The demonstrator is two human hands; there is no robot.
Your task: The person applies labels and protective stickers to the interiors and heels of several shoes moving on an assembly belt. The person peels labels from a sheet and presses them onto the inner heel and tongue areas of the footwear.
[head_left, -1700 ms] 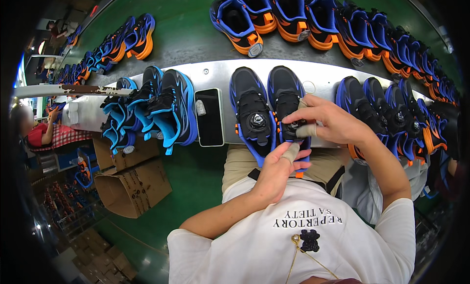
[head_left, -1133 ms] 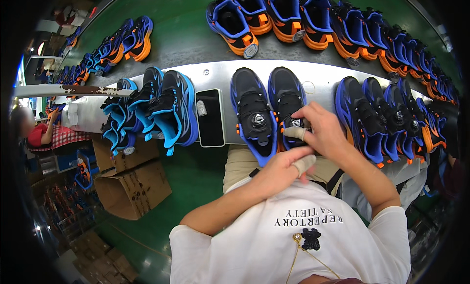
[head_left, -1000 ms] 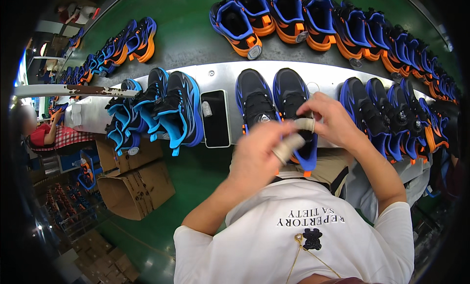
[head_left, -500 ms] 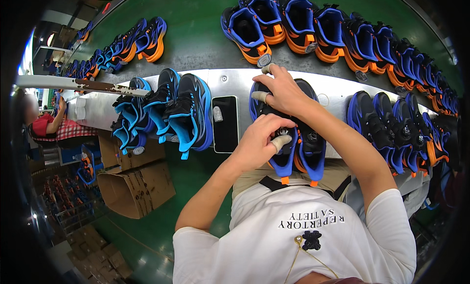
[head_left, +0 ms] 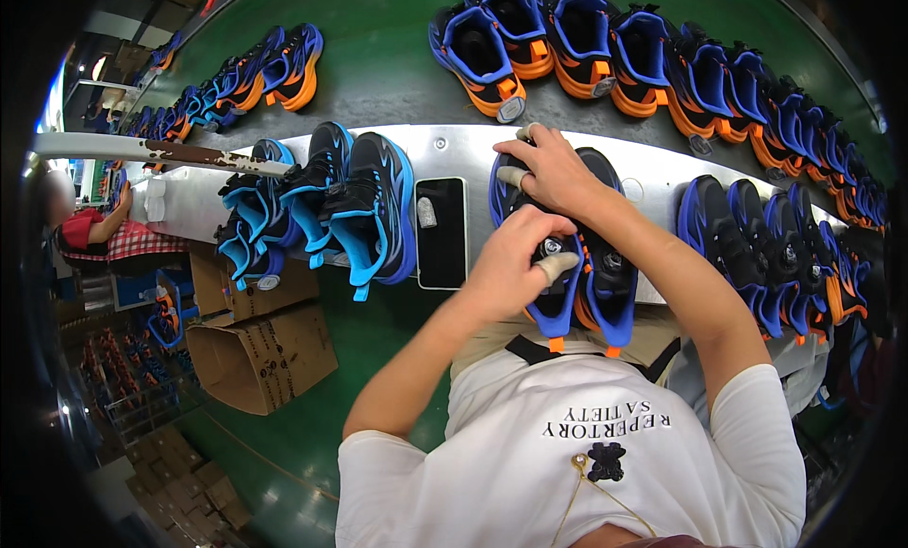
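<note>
Blue-black shoe pair (head_left: 588, 264) | left hand (head_left: 515, 264) pinching its dial, as before | right hand (head_left: 553, 174) now spread on toes

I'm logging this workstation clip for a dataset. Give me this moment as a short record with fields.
setting: grey ledge beside a green conveyor
left hand: left hand on the round dial of the left shoe of a black and blue pair
right hand: right hand at the pair's toe end
beside pair: dark phone lying flat
on conveyor: blue and orange shoes in a row
</note>
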